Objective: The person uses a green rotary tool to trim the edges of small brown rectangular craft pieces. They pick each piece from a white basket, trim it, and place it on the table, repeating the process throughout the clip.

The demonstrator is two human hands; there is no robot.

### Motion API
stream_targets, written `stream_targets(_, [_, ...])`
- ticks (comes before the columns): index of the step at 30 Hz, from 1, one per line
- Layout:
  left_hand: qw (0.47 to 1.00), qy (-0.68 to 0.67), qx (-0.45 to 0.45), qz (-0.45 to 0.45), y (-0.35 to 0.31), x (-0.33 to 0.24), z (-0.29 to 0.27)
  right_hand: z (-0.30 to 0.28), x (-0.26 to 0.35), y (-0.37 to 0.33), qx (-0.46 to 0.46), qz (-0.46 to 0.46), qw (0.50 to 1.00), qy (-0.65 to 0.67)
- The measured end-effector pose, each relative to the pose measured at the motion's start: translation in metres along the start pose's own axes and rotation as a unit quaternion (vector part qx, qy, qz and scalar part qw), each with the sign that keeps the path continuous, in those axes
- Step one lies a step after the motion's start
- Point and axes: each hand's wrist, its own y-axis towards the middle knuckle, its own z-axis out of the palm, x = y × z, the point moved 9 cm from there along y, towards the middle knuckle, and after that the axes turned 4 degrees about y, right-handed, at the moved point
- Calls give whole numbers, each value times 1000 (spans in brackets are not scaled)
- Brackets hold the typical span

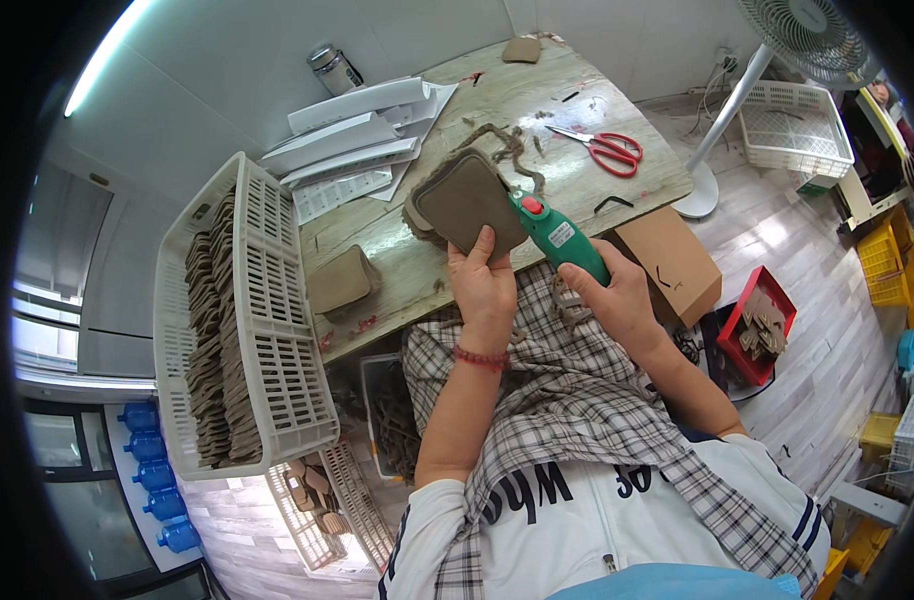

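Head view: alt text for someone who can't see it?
A person's left grip holds a brown pad over a table, the right grip a green tool beside the pad. Red-handled scissors lie farther back; a white crate of brown pieces stands left.

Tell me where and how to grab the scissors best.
Probably by the red handles, coming from the right: the scissors lie flat on the table with the blades pointing left and the handles toward the table's right edge. The right hand holds the green tool, so it would need freeing first.
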Motion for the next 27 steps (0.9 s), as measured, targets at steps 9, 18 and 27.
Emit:
stream_targets(9, [997,56,11,-55,-16,6,-19,-10,-3,10,32,20,999,32])
stream_targets(18, [964,238,86,-81,-12,-48,-29,-28,-5,4,130,1,988,-78])
stream_targets(27, [910,378,127,-116,-13,-62,-37,-17,-1,-4,155,-64,974,-150])
